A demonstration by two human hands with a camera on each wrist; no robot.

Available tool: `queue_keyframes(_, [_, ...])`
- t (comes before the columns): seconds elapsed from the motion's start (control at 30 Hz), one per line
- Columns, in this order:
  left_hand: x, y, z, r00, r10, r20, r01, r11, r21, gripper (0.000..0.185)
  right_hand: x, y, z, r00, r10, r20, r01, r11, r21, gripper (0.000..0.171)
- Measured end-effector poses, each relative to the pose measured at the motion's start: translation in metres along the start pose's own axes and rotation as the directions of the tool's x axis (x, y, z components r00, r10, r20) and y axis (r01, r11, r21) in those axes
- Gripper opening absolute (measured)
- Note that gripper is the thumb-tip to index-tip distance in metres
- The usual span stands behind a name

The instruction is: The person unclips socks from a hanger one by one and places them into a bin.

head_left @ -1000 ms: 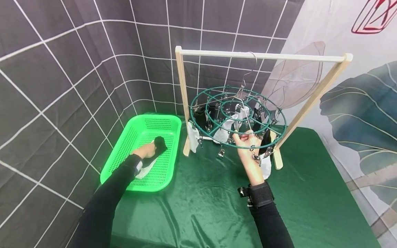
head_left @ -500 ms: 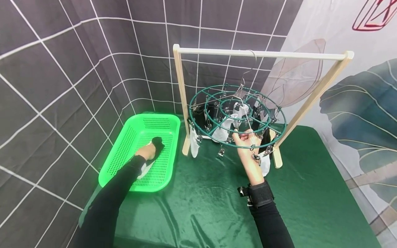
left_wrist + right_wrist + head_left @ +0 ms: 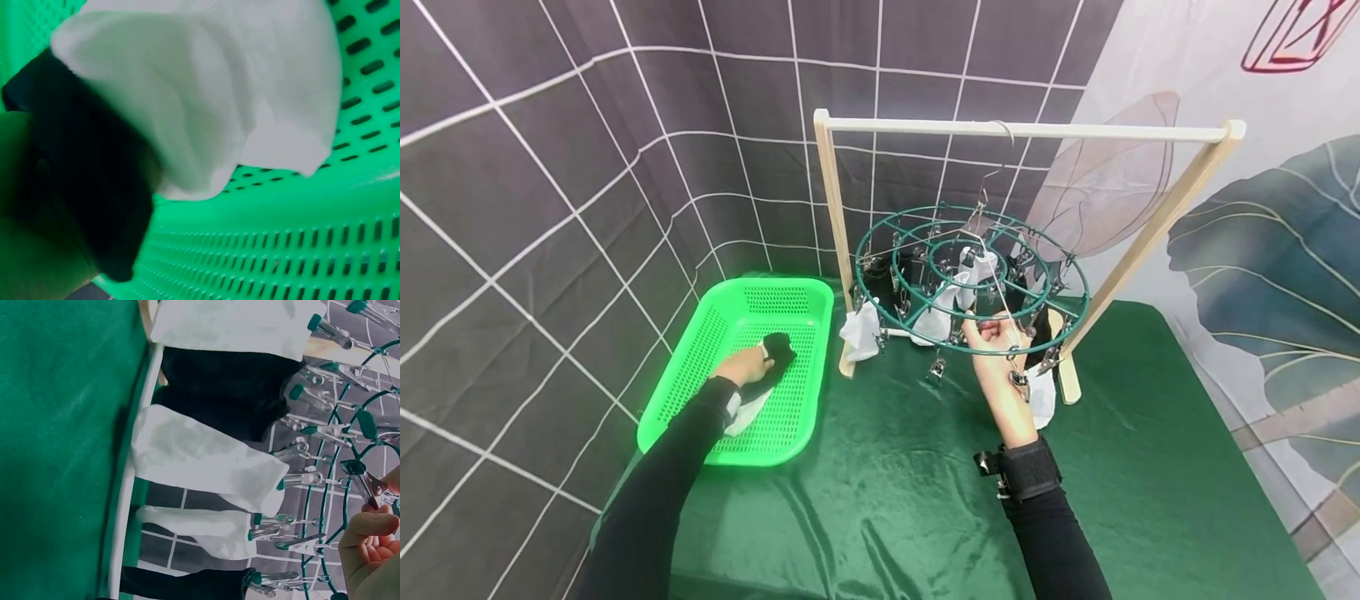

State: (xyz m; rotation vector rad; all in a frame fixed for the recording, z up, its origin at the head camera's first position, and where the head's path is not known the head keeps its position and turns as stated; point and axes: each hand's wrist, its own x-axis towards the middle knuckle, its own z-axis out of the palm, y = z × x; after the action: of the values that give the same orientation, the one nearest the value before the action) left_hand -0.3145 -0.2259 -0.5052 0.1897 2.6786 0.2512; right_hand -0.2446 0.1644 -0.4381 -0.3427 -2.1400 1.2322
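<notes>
Black sock point(image 3: 777, 351) in basket point(image 3: 696, 371), left fingers point(image 3: 758, 361) grasping it, right fingers point(image 3: 992, 333) grasping hanger ring point(image 3: 910, 329)

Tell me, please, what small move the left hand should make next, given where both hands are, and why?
Probably lift the black sock out of the green basket toward the round clip hanger. The left hand grips that sock in the basket, above a white sock, while the right hand holds the hanger's near rim among its clips.

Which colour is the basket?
Bright green basket, perforated all over; the head view shows it best.
</notes>
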Motion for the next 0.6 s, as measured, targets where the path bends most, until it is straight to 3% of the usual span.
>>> queue_keyframes(0.07, [-0.004,0.005,-0.006,0.998,0.004,-0.057,-0.004,1.000,0.008,0.043,0.000,0.002,0.000,1.000,-0.006,-0.005,0.006,1.000,-0.009,0.025])
queue_keyframes(0.13, [-0.008,0.014,-0.013,0.983,0.042,-0.176,-0.043,0.999,-0.001,0.041,-0.001,0.004,0.000,1.000,-0.023,-0.016,0.022,1.000,-0.019,0.026])
queue_keyframes(0.17, [-0.009,0.022,-0.018,0.963,0.068,-0.263,-0.072,0.997,-0.008,0.039,-0.001,0.004,0.000,0.999,-0.030,-0.023,0.030,0.999,-0.022,0.027])
queue_keyframes(0.2, [-0.010,0.031,-0.024,0.926,0.097,-0.364,-0.110,0.994,-0.015,0.035,-0.002,0.005,0.001,0.999,-0.035,-0.032,0.034,0.999,-0.025,0.027])
queue_keyframes(0.23, [-0.012,0.043,-0.029,0.873,0.121,-0.473,-0.153,0.988,-0.029,0.031,-0.002,0.006,0.001,0.999,-0.039,-0.038,0.038,0.999,-0.020,0.027])
queue_keyframes(0.27, [-0.013,0.056,-0.034,0.798,0.149,-0.584,-0.210,0.977,-0.037,0.027,-0.002,0.005,0.001,0.999,-0.036,-0.037,0.036,0.999,-0.010,0.027])
queue_keyframes(0.3, [-0.016,0.071,-0.039,0.700,0.185,-0.690,-0.285,0.958,-0.032,0.025,-0.002,0.006,0.001,0.999,-0.035,-0.036,0.035,0.999,-0.006,0.027])
queue_keyframes(0.37, [-0.023,0.103,-0.048,0.476,0.255,-0.842,-0.441,0.897,0.022,0.020,-0.003,0.005,0.001,0.999,-0.036,-0.027,0.036,0.999,0.005,0.026])
queue_keyframes(0.43, [-0.033,0.135,-0.053,0.226,0.340,-0.913,-0.590,0.794,0.149,0.015,-0.004,0.005,0.001,0.999,-0.049,-0.022,0.049,0.999,0.010,0.026])
queue_keyframes(0.47, [-0.039,0.150,-0.055,0.110,0.389,-0.915,-0.641,0.731,0.233,0.013,-0.004,0.004,0.000,0.998,-0.058,-0.021,0.058,0.998,0.005,0.027])
queue_keyframes(0.5, [-0.045,0.165,-0.055,0.009,0.432,-0.902,-0.679,0.665,0.312,0.011,-0.004,0.004,0.000,0.997,-0.070,-0.024,0.070,0.998,-0.004,0.027])
queue_keyframes(0.53, [-0.051,0.179,-0.055,-0.070,0.473,-0.878,-0.700,0.603,0.381,0.009,-0.005,0.004,0.000,0.996,-0.080,-0.025,0.080,0.997,-0.005,0.028])
queue_keyframes(0.57, [-0.057,0.192,-0.054,-0.138,0.516,-0.845,-0.705,0.548,0.450,0.009,-0.005,0.004,0.000,0.996,-0.085,-0.026,0.084,0.996,-0.009,0.028])
queue_keyframes(0.6, [-0.063,0.205,-0.052,-0.184,0.560,-0.808,-0.701,0.501,0.507,0.010,-0.005,0.004,0.000,0.996,-0.088,-0.028,0.088,0.996,-0.010,0.028])
